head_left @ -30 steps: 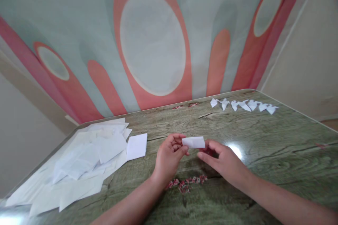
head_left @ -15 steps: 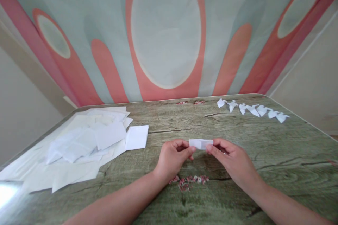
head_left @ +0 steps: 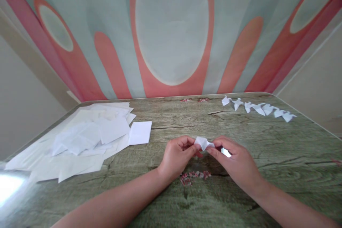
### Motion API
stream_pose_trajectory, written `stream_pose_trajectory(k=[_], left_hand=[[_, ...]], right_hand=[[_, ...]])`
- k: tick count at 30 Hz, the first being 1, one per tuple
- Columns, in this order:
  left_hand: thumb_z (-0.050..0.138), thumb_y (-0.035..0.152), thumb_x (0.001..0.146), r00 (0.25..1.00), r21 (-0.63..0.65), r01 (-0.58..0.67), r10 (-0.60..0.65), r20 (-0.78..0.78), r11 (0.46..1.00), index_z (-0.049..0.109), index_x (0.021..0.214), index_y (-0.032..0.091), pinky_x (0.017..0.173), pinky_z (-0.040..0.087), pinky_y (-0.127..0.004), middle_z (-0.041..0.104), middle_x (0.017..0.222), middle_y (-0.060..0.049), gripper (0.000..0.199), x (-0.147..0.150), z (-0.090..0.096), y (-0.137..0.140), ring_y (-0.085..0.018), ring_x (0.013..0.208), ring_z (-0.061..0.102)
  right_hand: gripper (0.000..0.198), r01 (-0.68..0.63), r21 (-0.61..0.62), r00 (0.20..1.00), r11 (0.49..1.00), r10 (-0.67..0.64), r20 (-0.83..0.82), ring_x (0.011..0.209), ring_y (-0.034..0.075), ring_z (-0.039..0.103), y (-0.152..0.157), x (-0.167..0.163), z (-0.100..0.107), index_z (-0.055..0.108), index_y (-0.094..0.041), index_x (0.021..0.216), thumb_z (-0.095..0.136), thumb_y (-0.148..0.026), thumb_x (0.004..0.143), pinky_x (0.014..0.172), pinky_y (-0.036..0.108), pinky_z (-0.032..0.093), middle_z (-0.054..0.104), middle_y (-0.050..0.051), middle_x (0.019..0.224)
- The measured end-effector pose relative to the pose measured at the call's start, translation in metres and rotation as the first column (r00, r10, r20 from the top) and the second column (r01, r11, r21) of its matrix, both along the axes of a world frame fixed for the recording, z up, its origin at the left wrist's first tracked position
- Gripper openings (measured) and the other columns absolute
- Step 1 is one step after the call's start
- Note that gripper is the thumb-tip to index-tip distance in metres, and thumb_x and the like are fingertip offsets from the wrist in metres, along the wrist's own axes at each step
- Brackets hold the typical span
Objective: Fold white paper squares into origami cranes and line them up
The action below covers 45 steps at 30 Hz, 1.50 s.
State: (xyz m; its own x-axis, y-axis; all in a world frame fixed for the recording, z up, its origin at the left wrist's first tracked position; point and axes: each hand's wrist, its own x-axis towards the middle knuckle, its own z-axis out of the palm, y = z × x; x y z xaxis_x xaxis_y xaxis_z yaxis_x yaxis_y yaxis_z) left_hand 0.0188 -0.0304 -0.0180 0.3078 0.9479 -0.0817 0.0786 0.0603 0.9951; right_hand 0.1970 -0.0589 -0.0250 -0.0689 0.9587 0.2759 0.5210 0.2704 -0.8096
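A small folded piece of white paper (head_left: pixel 201 143) is held just above the table, between my two hands. My left hand (head_left: pixel 178 154) pinches its left end between thumb and fingers. At the right end, my right hand (head_left: pixel 232 155) grips it the same way. The paper is bent, with its left part standing up as a pointed flap and its right part narrow. My fingertips cover both of its ends.
Loose white sheets (head_left: pixel 80 139) lie in a spread pile on the left of the wood-grain table (head_left: pixel 171 117). Beside them sits a neat stack of white paper squares (head_left: pixel 140 132). Several folded paper figures (head_left: pixel 258 108) stand in a row at the back right. A patterned curtain (head_left: pixel 171 25) hangs behind.
The paper was a flat, straight strip and is now bent, its left part turned up. My hands have drawn slightly closer together. The view has shifted a little.
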Motion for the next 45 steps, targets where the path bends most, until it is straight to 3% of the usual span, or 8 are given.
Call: stream_pose_trajectory(k=[6, 16, 23, 35, 39, 45], left_hand=[[0.067, 0.032, 0.077, 0.994, -0.057, 0.072, -0.067, 0.083, 0.996, 0.065, 0.077, 0.014, 0.065, 0.048, -0.023, 0.070, 0.071, -0.003, 0.018, 0.003, -0.006, -0.002, -0.014, 0.065, 0.063], [0.066, 0.041, 0.076, 0.978, -0.149, 0.164, -0.141, 0.156, 0.975, 0.070, 0.082, 0.015, 0.072, 0.052, -0.026, 0.072, 0.076, -0.004, 0.026, 0.004, 0.001, -0.006, -0.015, 0.070, 0.067], [0.060, 0.032, 0.081, 0.971, -0.132, 0.226, -0.212, 0.113, 0.965, 0.071, 0.085, 0.016, 0.078, 0.052, -0.026, 0.072, 0.081, -0.002, 0.020, 0.004, -0.004, -0.007, -0.015, 0.076, 0.068], [0.057, 0.036, 0.084, 0.977, -0.110, 0.203, -0.194, 0.087, 0.973, 0.069, 0.081, 0.016, 0.072, 0.052, -0.025, 0.071, 0.077, -0.003, 0.023, 0.004, -0.005, -0.008, -0.015, 0.072, 0.067], [0.056, 0.032, 0.084, 0.985, -0.050, 0.171, -0.170, 0.025, 0.984, 0.067, 0.082, 0.017, 0.072, 0.051, -0.025, 0.070, 0.078, -0.002, 0.019, 0.005, -0.007, -0.008, -0.015, 0.074, 0.066], [0.056, 0.036, 0.084, 0.982, -0.014, 0.165, -0.165, -0.091, 0.986, 0.068, 0.082, 0.017, 0.071, 0.050, -0.025, 0.071, 0.080, -0.003, 0.023, 0.003, -0.007, -0.010, -0.017, 0.076, 0.067]], right_hand=[[0.020, -0.033, -0.033, 0.999, 0.999, 0.032, -0.010, 0.070, 0.015, 0.053, -0.001, -0.002, 0.001, 0.061, -0.021, 0.072, 0.058, -0.034, 0.087, 0.067, 0.025, 0.039, 0.056, -0.002, 0.072], [0.020, -0.015, -0.097, 0.999, 0.995, 0.012, -0.035, 0.073, 0.017, 0.058, -0.002, -0.004, 0.003, 0.061, -0.022, 0.074, 0.056, -0.036, 0.087, 0.067, 0.026, 0.043, 0.064, 0.000, 0.076], [0.017, -0.007, -0.083, 1.000, 0.996, 0.005, -0.016, 0.074, 0.016, 0.057, -0.002, -0.003, 0.000, 0.062, -0.022, 0.078, 0.057, -0.035, 0.087, 0.069, 0.026, 0.041, 0.063, 0.000, 0.077], [0.018, -0.052, -0.132, 0.998, 0.990, 0.048, -0.029, 0.074, 0.017, 0.056, 0.001, -0.003, 0.001, 0.061, -0.021, 0.075, 0.057, -0.036, 0.086, 0.068, 0.028, 0.042, 0.060, 0.000, 0.077], [0.013, -0.032, -0.129, 0.998, 0.991, 0.024, -0.063, 0.075, 0.016, 0.056, 0.001, -0.003, 0.001, 0.061, -0.022, 0.080, 0.060, -0.034, 0.083, 0.069, 0.028, 0.044, 0.060, 0.001, 0.084], [0.022, -0.053, -0.100, 0.995, 0.994, 0.045, -0.085, 0.085, 0.018, 0.058, 0.002, -0.003, 0.001, 0.062, -0.021, 0.077, 0.056, -0.039, 0.087, 0.078, 0.029, 0.043, 0.061, 0.003, 0.088]])
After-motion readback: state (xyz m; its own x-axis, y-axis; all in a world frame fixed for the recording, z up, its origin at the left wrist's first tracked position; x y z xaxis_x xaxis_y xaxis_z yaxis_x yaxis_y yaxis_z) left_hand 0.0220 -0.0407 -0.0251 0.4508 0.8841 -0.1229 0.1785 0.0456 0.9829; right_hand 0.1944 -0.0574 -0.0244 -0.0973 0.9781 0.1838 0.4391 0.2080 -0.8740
